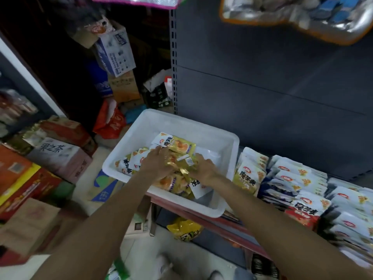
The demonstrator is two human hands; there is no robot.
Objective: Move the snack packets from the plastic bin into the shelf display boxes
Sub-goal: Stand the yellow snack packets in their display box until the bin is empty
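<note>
Bin (226, 150): white plastic, smooth, slightly translucent, matt sheen. Packets (179, 146) inside: glossy yellow-and-white film, crinkled, some gold foil glint. Shelf packets (248, 178): same glossy film. Back panel (272, 81): dark grey metal, matt, smooth; upright (173, 57) perforated metal. Cartons (60, 156) on floor: matt cardboard. Hanging bag (302, 19): shiny silver foil.

Yellow-and-white snack packets (177, 146) are lying jumbled in the white plastic bin (228, 150), which is resting on the shelf edge. Display boxes (298, 190) just beside it are holding upright packets.
</note>
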